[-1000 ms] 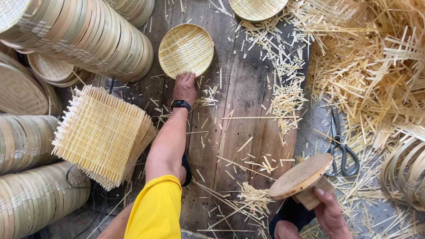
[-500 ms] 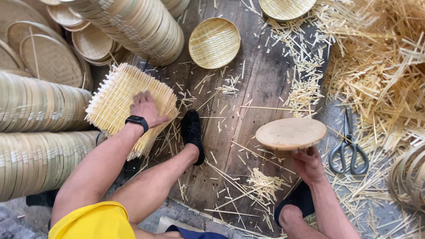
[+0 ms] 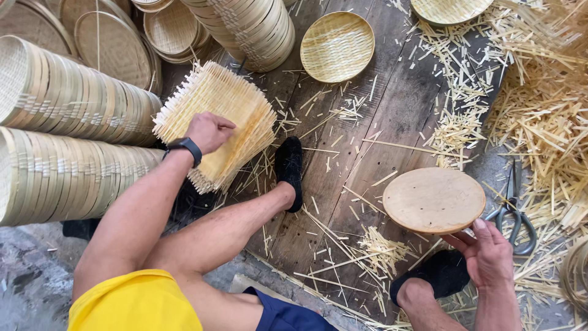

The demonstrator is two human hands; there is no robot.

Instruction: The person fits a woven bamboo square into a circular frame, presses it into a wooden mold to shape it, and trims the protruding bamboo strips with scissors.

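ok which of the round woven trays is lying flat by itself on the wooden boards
The shallow round tray above the black shoe; the others stand in stacked rows.

The left arm stretches forward, its left hand (image 3: pixel 208 132) curled palm down with fingers bent. The right hand (image 3: pixel 490 254) sits low near the body, palm up, thumb and fingers pinching.

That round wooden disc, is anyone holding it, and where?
Yes. The right hand holds the wooden disc by its near edge. The left hand rests on the stack of woven mats.
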